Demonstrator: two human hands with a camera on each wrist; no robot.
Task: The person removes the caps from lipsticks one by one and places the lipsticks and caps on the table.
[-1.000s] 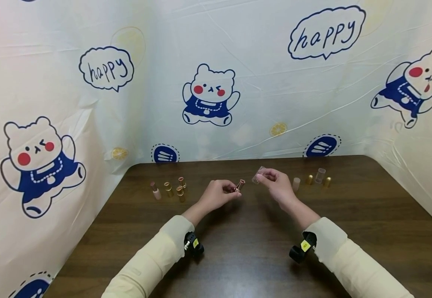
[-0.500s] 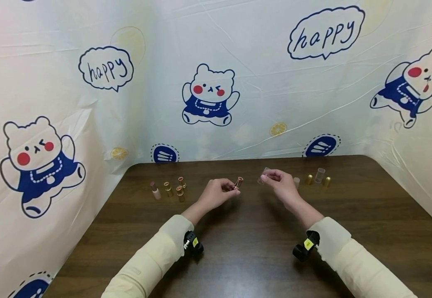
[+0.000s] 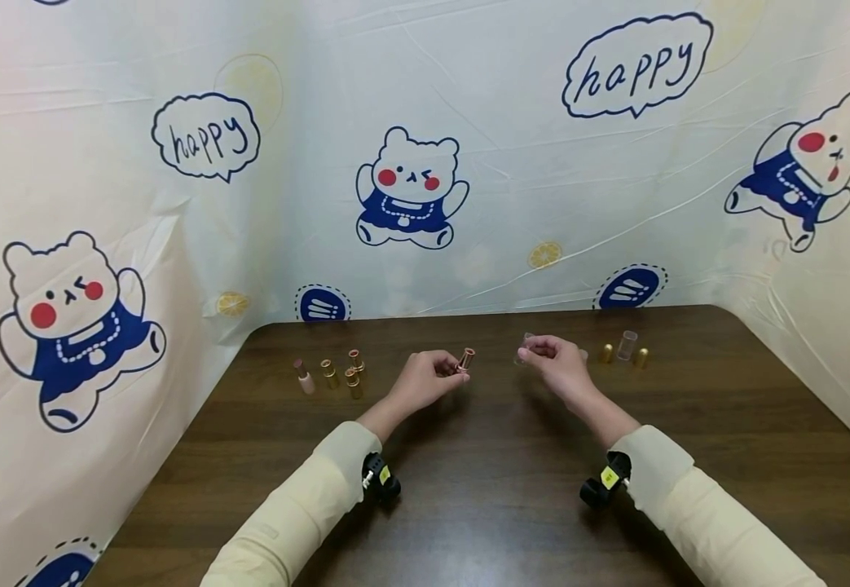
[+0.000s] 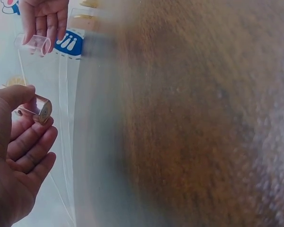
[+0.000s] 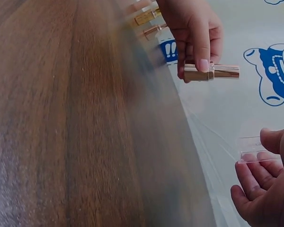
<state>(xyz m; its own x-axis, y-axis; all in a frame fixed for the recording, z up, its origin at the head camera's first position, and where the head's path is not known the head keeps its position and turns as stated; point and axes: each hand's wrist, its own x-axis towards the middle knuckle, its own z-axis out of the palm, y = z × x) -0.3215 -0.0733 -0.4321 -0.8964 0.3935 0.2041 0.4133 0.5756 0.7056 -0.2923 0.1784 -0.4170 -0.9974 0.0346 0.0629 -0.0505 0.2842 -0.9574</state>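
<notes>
My left hand (image 3: 425, 383) pinches a rose-gold lipstick tube (image 3: 466, 359) between thumb and fingers, above the table. In the right wrist view that lipstick tube (image 5: 225, 72) lies sideways, with its narrower end pointing away from the hand. A clear plastic cap (image 3: 523, 349) is held in my right hand (image 3: 560, 371), a short gap away from the tube. Seen from the left wrist, the clear cap (image 4: 34, 44) is tilted and see-through, gripped by thumb and fingers. The tube and cap do not touch.
On the left of the wooden table (image 3: 469, 489) stand several lipstick tubes: a pink one (image 3: 304, 377) and gold ones (image 3: 330, 373). To the right are two small gold pieces (image 3: 641, 358) and another clear cap (image 3: 627, 346). A patterned curtain (image 3: 498, 204) closes off the back.
My right hand has drawn to the right with the clear cap, widening the gap between the hands. The left hand, still holding the lipstick tube, has shifted slightly left.
</notes>
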